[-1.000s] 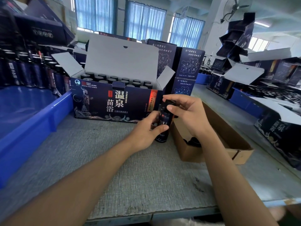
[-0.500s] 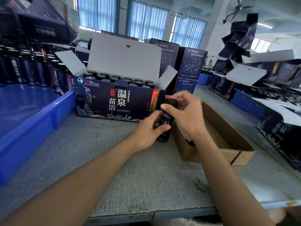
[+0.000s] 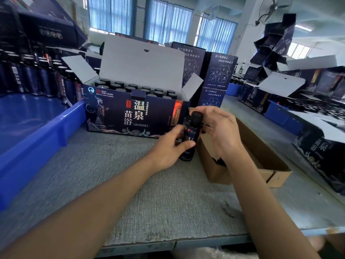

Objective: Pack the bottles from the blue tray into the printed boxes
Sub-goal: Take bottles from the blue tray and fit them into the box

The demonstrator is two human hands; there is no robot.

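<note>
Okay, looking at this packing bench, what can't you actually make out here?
Head view only.
Bottle label: small print blurred, lower part covered by the left hand thumb.
Brown carton contents: hidden behind the right hand and forearm.
Blue tray: cut off at the left edge, so its bottles cannot be counted.
Printed box: front wall hides whether any slot is free.

Bright daylight from the curtained windows (image 3: pixel 168 21); edges bow, perhaps slight motion blur.
</note>
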